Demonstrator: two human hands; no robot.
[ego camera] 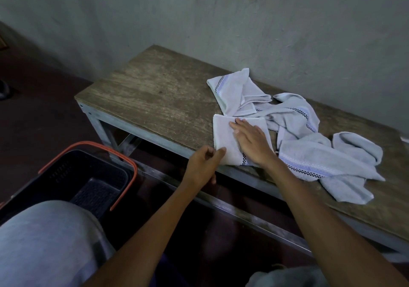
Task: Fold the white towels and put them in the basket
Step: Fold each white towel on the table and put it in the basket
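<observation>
From the head view, one folded towel (223, 136) lies at the near edge of the wooden bench (155, 92), a neat rectangle with its checked stripe toward the person. The right hand (250, 140) lies flat on it, fingers straight and close together, most likely pressing the layers down so the fold keeps its shape. The left hand (204, 160) is at the towel's near-left corner. Its forefinger rests on the cloth, and the other fingers curl under the bench edge, so it looks to be pinching that corner, ready to lift.

Behind and to the right, the loose towels (294, 114) lie crumpled in a heap, touching the folded one and not yet done. The black basket (66, 169) stands on the floor to the left, below the bench end, with its orange handle (124, 158) raised. I see no towels in the part that shows. It is placed within easy reach of the left hand, beside the person's grey-clad knee (44, 238).
</observation>
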